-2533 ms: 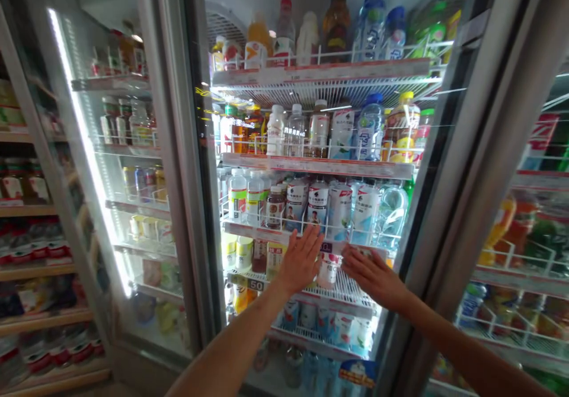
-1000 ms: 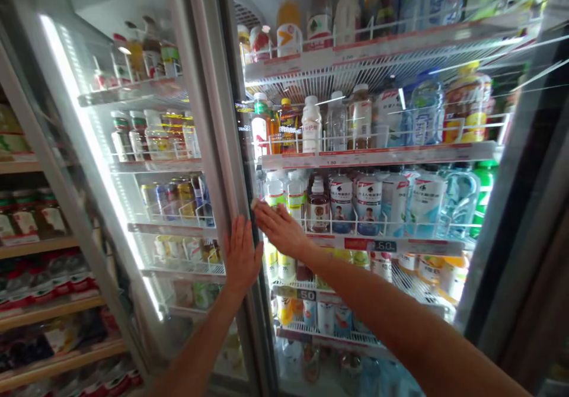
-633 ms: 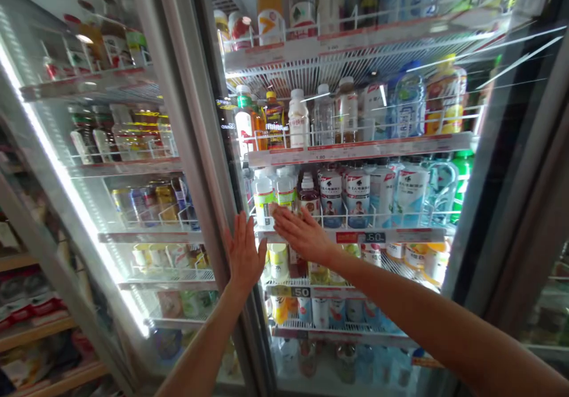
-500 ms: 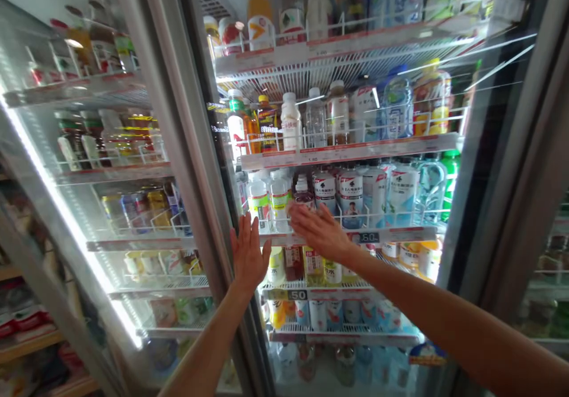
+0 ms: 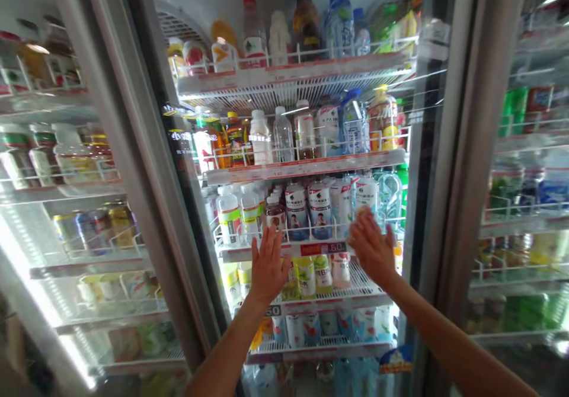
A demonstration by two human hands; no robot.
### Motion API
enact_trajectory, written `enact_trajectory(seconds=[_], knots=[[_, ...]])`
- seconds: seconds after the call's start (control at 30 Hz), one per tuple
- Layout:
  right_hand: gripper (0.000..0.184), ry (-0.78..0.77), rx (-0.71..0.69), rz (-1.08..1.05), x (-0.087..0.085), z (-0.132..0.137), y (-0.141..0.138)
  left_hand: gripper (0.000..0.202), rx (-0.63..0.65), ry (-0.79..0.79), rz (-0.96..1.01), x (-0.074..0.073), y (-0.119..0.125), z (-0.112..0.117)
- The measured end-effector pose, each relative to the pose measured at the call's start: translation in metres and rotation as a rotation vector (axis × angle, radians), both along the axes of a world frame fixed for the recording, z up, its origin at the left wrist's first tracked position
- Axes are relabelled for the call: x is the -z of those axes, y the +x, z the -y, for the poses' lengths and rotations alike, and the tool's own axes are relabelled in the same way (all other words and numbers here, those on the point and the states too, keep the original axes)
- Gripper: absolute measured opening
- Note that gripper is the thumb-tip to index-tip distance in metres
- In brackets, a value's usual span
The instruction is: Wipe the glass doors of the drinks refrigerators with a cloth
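Note:
A drinks cooler stands before me behind a glass door (image 5: 422, 148). My left hand (image 5: 268, 265) lies flat on the glass with fingers stretched upward, over the shelf edge with a red price strip (image 5: 323, 247). My right hand (image 5: 372, 247) is also open and flat on the glass, further right, close to the door's right frame (image 5: 462, 178). Behind the hands stand white-labelled bottles (image 5: 307, 210) in a row. Neither hand holds anything.
Wire shelves (image 5: 306, 165) carry several bottles of juice, water and tea on every level. A grey upright frame (image 5: 142, 178) separates this cooler from another glass-fronted one (image 5: 66, 207) on the left. A further cooler (image 5: 524, 207) stands to the right.
Both hands have moved to the right across the glass, away from the left frame. The right hand now lies near the right frame and the view has swung along with them.

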State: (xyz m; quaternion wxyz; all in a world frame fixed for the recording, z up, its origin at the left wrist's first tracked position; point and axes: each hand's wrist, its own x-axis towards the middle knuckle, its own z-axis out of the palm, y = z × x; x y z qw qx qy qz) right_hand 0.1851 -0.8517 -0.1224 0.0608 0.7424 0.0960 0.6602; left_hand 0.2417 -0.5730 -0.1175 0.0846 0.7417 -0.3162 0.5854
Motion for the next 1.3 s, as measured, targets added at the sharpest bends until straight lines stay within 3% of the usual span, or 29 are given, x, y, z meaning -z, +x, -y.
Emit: enact_trajectory(seconds=[0.07, 0.13, 0.27, 0.33, 0.4, 0.53, 0.63, 0.73, 0.8, 0.87, 0.93, 1.0, 1.03, 1.07, 1.2, 1.27, 1.3], knots=[[0.056, 0.194, 0.046, 0.099, 0.002, 0.017, -0.003, 0.064, -0.009, 0.010, -0.006, 0.002, 0.000, 0.000], [0.060, 0.267, 0.027, 0.134, 0.007, 0.003, 0.001, 0.064, -0.015, 0.015, -0.012, 0.003, 0.000, -0.001], [0.060, -0.024, -0.167, -0.028, 0.015, -0.075, 0.020, 0.063, -0.025, -0.006, -0.003, 0.004, 0.000, -0.004], [0.055, -0.113, -0.203, -0.083, 0.016, -0.087, 0.024, 0.064, -0.031, -0.012, 0.006, 0.004, 0.002, -0.009], [0.053, -0.053, -0.148, -0.046, 0.015, -0.067, 0.021, 0.064, -0.042, -0.026, 0.009, 0.005, 0.003, -0.017], [0.052, 0.325, 0.057, 0.158, 0.006, -0.009, 0.010, 0.065, -0.056, -0.025, 0.014, 0.007, 0.006, -0.032], [0.048, 0.371, 0.052, 0.196, -0.001, -0.030, 0.014, 0.065, -0.045, -0.027, 0.019, 0.009, 0.008, -0.034], [0.044, 0.166, -0.052, 0.099, -0.003, -0.068, 0.024, 0.065, -0.022, -0.040, 0.035, 0.009, 0.009, -0.032], [0.042, 0.089, -0.058, 0.058, 0.000, -0.061, 0.023, 0.065, -0.012, -0.049, 0.040, 0.010, 0.011, -0.030], [0.041, 0.170, 0.018, 0.088, 0.004, -0.028, 0.017, 0.066, -0.007, -0.070, 0.029, 0.012, 0.012, -0.029], [0.043, 0.415, 0.128, 0.173, 0.005, 0.007, 0.012, 0.067, -0.005, -0.089, 0.010, 0.014, 0.012, -0.027], [0.047, 0.600, 0.179, 0.240, 0.004, 0.014, 0.013, 0.067, -0.004, -0.091, 0.000, 0.015, 0.013, -0.027], [0.048, 0.602, 0.163, 0.243, 0.003, 0.003, 0.016, 0.067, -0.004, -0.085, 0.003, 0.015, 0.013, -0.026], [0.048, 0.533, 0.123, 0.227, 0.003, -0.016, 0.020, 0.067, -0.006, -0.078, 0.010, 0.015, 0.013, -0.026], [0.044, 0.021, -0.112, 0.015, 0.002, -0.098, 0.031, 0.067, -0.008, -0.066, 0.043, 0.013, 0.013, -0.028], [0.045, -0.053, -0.136, -0.015, -0.002, -0.099, 0.029, 0.065, 0.001, -0.060, 0.046, 0.012, 0.012, -0.032], [0.046, -0.005, -0.112, 0.019, -0.005, -0.089, 0.027, 0.065, 0.003, -0.067, 0.040, 0.012, 0.012, -0.035]])
